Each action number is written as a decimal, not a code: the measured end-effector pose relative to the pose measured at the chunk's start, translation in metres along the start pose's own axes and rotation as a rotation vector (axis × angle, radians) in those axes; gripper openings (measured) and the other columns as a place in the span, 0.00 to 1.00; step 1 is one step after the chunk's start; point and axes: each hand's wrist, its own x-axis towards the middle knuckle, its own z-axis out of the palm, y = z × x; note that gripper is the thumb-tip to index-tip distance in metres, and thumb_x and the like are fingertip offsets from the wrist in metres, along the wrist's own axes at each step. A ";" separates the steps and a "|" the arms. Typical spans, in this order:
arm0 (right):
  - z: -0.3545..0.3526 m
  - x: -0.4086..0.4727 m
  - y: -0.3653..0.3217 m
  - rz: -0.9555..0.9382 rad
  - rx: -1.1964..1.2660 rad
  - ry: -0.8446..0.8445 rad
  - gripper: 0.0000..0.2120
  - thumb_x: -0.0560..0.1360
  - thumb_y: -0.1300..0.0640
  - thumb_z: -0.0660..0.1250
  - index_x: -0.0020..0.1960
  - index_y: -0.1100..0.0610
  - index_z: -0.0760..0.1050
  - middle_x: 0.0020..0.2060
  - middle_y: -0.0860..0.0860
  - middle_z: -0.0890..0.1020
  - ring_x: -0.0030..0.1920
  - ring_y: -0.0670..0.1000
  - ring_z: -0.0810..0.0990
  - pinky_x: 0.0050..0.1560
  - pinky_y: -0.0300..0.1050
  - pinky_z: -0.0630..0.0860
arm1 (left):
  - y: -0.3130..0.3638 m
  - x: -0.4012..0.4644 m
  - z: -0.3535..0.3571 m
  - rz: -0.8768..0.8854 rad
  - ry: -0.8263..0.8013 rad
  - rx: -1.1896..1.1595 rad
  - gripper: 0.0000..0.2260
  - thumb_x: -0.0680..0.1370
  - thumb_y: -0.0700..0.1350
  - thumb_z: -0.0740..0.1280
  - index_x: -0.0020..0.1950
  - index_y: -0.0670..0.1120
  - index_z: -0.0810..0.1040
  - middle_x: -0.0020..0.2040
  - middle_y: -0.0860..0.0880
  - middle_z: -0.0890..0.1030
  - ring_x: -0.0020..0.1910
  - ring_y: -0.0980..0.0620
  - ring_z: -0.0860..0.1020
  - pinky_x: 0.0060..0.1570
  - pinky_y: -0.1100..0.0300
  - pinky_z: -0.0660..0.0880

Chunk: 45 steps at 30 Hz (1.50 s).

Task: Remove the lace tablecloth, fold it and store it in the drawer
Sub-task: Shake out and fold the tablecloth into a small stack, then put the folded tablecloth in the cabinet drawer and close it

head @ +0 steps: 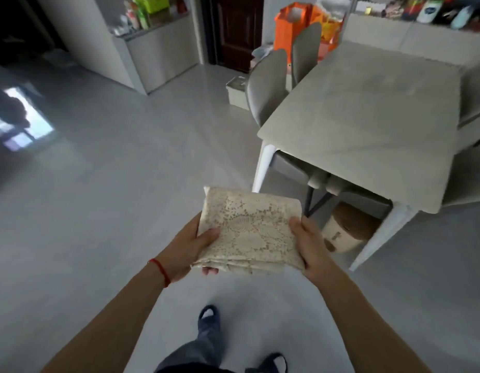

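The cream lace tablecloth [249,228] is folded into a thick rectangle and held in the air over the floor, in front of me. My left hand [189,244] grips its left edge, thumb on top and fingers underneath. My right hand [308,244] grips its right edge the same way. A red string circles my left wrist. The grey dining table [373,117] stands to the right with a bare top. No drawer can be made out in this view.
Grey chairs [268,84] are pushed up to the table's left side. A cream and brown container [346,228] sits under the table. A low grey cabinet [158,55] lines the back wall, with orange bags [292,25] near a dark door. Open grey floor spreads left.
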 end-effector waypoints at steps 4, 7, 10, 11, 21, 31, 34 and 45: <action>0.085 0.015 0.007 0.138 -0.127 -0.266 0.17 0.84 0.45 0.62 0.65 0.54 0.80 0.58 0.55 0.88 0.56 0.56 0.88 0.48 0.53 0.86 | -0.038 -0.050 -0.065 0.049 0.302 -0.244 0.12 0.83 0.49 0.68 0.65 0.48 0.76 0.45 0.38 0.83 0.26 0.43 0.78 0.21 0.60 0.72; 0.162 0.024 0.024 0.144 -0.383 -0.393 0.16 0.80 0.49 0.71 0.65 0.54 0.80 0.54 0.54 0.89 0.50 0.54 0.89 0.40 0.49 0.84 | -0.056 -0.082 -0.118 0.094 0.498 -0.346 0.12 0.80 0.53 0.68 0.59 0.47 0.78 0.39 0.42 0.83 0.23 0.46 0.76 0.19 0.62 0.71; 0.255 0.034 0.055 0.036 -0.549 -0.393 0.12 0.80 0.58 0.71 0.63 0.52 0.78 0.53 0.53 0.88 0.45 0.51 0.90 0.36 0.46 0.83 | -0.067 -0.116 -0.188 0.132 0.617 -0.408 0.12 0.81 0.57 0.66 0.57 0.51 0.81 0.38 0.43 0.83 0.24 0.46 0.77 0.19 0.61 0.71; 0.289 0.035 0.067 -0.005 -0.587 -0.395 0.12 0.80 0.60 0.71 0.63 0.52 0.78 0.54 0.54 0.87 0.45 0.50 0.89 0.35 0.46 0.83 | -0.068 -0.129 -0.216 0.119 0.650 -0.460 0.14 0.81 0.58 0.66 0.58 0.50 0.82 0.39 0.43 0.83 0.25 0.46 0.77 0.20 0.61 0.71; 0.598 0.051 0.186 0.039 -0.476 -0.537 0.12 0.81 0.64 0.68 0.62 0.52 0.78 0.52 0.51 0.89 0.48 0.52 0.89 0.39 0.45 0.84 | -0.072 -0.227 -0.437 0.340 0.908 -1.184 0.19 0.79 0.53 0.68 0.68 0.47 0.79 0.59 0.45 0.83 0.56 0.50 0.81 0.57 0.57 0.74; 0.904 0.103 0.263 0.086 -0.706 -0.982 0.13 0.84 0.56 0.64 0.68 0.49 0.72 0.60 0.50 0.85 0.59 0.54 0.86 0.58 0.60 0.83 | -0.064 -0.281 -0.674 0.378 1.355 -1.323 0.15 0.79 0.37 0.64 0.66 0.38 0.76 0.58 0.36 0.84 0.52 0.40 0.85 0.52 0.35 0.81; 1.009 0.103 0.275 0.108 -0.763 -1.132 0.13 0.84 0.58 0.65 0.67 0.49 0.73 0.61 0.51 0.84 0.59 0.52 0.86 0.60 0.58 0.83 | -0.048 -0.312 -0.742 0.443 1.477 -1.246 0.13 0.80 0.36 0.65 0.65 0.40 0.77 0.56 0.38 0.85 0.51 0.40 0.86 0.51 0.35 0.81; 1.324 0.079 0.397 0.130 -0.882 -1.333 0.18 0.81 0.65 0.69 0.67 0.52 0.74 0.58 0.54 0.86 0.56 0.56 0.87 0.58 0.60 0.84 | -0.098 -0.453 -1.003 0.440 1.739 -1.270 0.17 0.78 0.41 0.70 0.66 0.40 0.77 0.59 0.35 0.81 0.53 0.37 0.84 0.48 0.41 0.82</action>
